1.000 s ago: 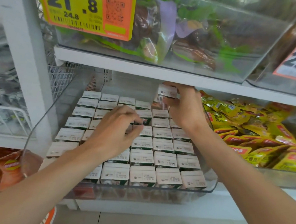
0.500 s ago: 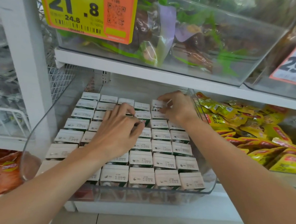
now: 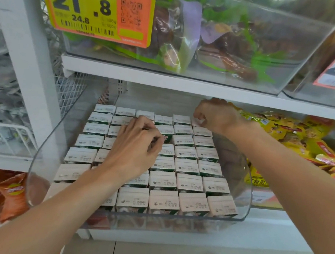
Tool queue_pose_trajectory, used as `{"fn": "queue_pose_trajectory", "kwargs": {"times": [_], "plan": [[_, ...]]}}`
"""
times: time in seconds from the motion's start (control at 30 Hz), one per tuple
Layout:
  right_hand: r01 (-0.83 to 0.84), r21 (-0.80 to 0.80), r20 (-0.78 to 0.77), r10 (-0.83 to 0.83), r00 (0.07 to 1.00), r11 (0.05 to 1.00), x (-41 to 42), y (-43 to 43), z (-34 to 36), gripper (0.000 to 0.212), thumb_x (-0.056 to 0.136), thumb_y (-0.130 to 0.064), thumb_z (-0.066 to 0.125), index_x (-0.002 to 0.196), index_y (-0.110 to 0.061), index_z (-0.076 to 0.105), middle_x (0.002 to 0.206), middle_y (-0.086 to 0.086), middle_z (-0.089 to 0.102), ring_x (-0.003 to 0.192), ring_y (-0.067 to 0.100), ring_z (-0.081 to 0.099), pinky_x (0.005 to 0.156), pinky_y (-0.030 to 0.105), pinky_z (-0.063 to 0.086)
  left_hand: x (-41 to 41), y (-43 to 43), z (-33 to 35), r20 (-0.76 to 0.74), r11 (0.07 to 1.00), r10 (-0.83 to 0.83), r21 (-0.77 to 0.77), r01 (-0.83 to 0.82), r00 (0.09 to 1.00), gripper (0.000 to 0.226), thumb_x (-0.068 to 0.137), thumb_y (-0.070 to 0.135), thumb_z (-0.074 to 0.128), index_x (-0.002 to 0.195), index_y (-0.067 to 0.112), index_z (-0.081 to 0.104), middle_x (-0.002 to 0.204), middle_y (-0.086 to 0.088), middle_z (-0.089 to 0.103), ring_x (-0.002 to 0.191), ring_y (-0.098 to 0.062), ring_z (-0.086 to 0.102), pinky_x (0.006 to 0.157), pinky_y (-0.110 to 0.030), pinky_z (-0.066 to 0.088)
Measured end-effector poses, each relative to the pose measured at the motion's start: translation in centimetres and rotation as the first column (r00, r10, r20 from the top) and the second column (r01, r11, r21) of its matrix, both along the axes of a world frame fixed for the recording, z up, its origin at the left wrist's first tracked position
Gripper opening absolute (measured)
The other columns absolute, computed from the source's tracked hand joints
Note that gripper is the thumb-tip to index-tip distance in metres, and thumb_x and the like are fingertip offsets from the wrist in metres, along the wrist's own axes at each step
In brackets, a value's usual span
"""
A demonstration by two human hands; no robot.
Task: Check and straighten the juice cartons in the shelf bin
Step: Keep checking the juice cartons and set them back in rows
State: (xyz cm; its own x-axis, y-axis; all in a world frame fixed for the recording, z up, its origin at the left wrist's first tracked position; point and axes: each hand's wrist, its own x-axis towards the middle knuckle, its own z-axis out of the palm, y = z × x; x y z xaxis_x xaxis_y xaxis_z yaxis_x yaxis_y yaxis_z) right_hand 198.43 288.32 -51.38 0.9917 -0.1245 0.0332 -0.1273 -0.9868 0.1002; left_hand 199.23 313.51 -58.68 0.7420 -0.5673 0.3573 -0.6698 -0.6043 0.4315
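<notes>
**Hand Positions at the Juice Carton Bin**

The clear shelf bin [image 3: 173,224] sits on the lower shelf [image 3: 265,234], with its front wall nearest the camera. The juice cartons [image 3: 164,202] stand upright inside in close rows, tops facing up.

The left forearm enters from the lower left and crosses the front rows. The left hand [image 3: 133,146] lies palm down over the middle rows, fingers curled, tips on the carton tops. Whether this grip encloses a carton cannot be determined.

The right arm reaches in from the lower right, above the bin's right wall. The right hand [image 3: 215,116] is at the back right corner with its grip closed, fingers pinching the corner carton [image 3: 198,122].

Yellow packets [image 3: 305,141] lie just beside the bin, to its right.
</notes>
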Motion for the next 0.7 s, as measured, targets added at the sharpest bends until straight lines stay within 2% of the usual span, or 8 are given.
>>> {"fn": "queue_pose_trajectory", "kwargs": {"times": [0.1, 0.23, 0.4, 0.53, 0.6, 0.7], "plan": [[-0.033, 0.015, -0.049, 0.033, 0.998, 0.999, 0.5, -0.7, 0.2, 0.024, 0.094, -0.010, 0.075, 0.117, -0.013, 0.075, 0.118, 0.009, 0.075, 0.106, 0.030, 0.070, 0.091, 0.035, 0.058, 0.0, -0.1, -0.1, 0.003, 1.000, 0.000, -0.005, 0.000, 1.000, 0.023, 0.105, 0.035, 0.057, 0.117, 0.025, 0.074, 0.127, 0.008, 0.048, 0.124, -0.013, 0.042, 0.106, -0.028, 0.025], [-0.054, 0.042, -0.100, 0.058, 0.993, 0.998, 1.1, -1.1, 0.3, 0.023, 0.092, -0.015, 0.078, 0.112, -0.004, 0.075, 0.110, 0.016, 0.077, 0.103, 0.036, 0.073, 0.089, 0.044, 0.061, 0.2, -0.1, -0.2, 0.000, 1.000, 0.001, -0.005, -0.001, 1.000, 0.022, 0.105, 0.035, 0.057, 0.116, 0.026, 0.074, 0.127, 0.009, 0.048, 0.124, -0.013, 0.042, 0.104, -0.028, 0.025], [-0.062, 0.087, -0.103, 0.071, 0.992, 0.994, 1.3, -1.1, 0.1, 0.026, 0.095, -0.024, 0.078, 0.119, -0.016, 0.071, 0.114, 0.003, 0.073, 0.105, 0.025, 0.068, 0.091, 0.036, 0.057, 0.2, -0.1, -0.2, -0.001, 1.000, 0.001, -0.007, -0.001, 1.000, 0.022, 0.104, 0.034, 0.058, 0.115, 0.027, 0.075, 0.124, 0.010, 0.049, 0.124, -0.014, 0.044, 0.105, -0.029, 0.026], [-0.065, 0.079, -0.108, 0.073, 0.991, 0.995, 1.0, -0.8, 0.4, 0.026, 0.096, -0.021, 0.076, 0.121, -0.015, 0.070, 0.116, 0.003, 0.071, 0.106, 0.026, 0.066, 0.089, 0.033, 0.055, 0.1, -0.1, 0.0, -0.015, 1.000, 0.005, -0.007, -0.005, 1.000, 0.022, 0.103, 0.034, 0.058, 0.116, 0.029, 0.075, 0.125, 0.011, 0.049, 0.123, -0.011, 0.043, 0.109, -0.031, 0.027], [-0.057, 0.084, -0.093, 0.064, 0.994, 0.995, 0.5, -0.6, 0.6, 0.027, 0.100, -0.019, 0.071, 0.126, -0.013, 0.069, 0.122, 0.006, 0.070, 0.112, 0.028, 0.065, 0.092, 0.034, 0.054, 0.1, 0.0, 0.1, -0.020, 1.000, 0.001, -0.018, -0.001, 1.000, 0.022, 0.103, 0.034, 0.058, 0.116, 0.029, 0.075, 0.124, 0.011, 0.050, 0.122, -0.010, 0.043, 0.110, -0.031, 0.028], [-0.008, 0.135, -0.016, 0.010, 1.000, 0.991, -1.0, -0.5, 1.0, 0.038, 0.106, -0.017, 0.060, 0.144, -0.015, 0.058, 0.142, 0.008, 0.063, 0.130, 0.030, 0.059, 0.107, 0.038, 0.049, -0.1, 0.1, 0.4, -0.030, 0.999, -0.007, -0.032, 0.006, 1.000, 0.020, 0.103, 0.032, 0.060, 0.116, 0.029, 0.075, 0.123, 0.011, 0.051, 0.122, -0.011, 0.046, 0.110, -0.032, 0.030]]}}
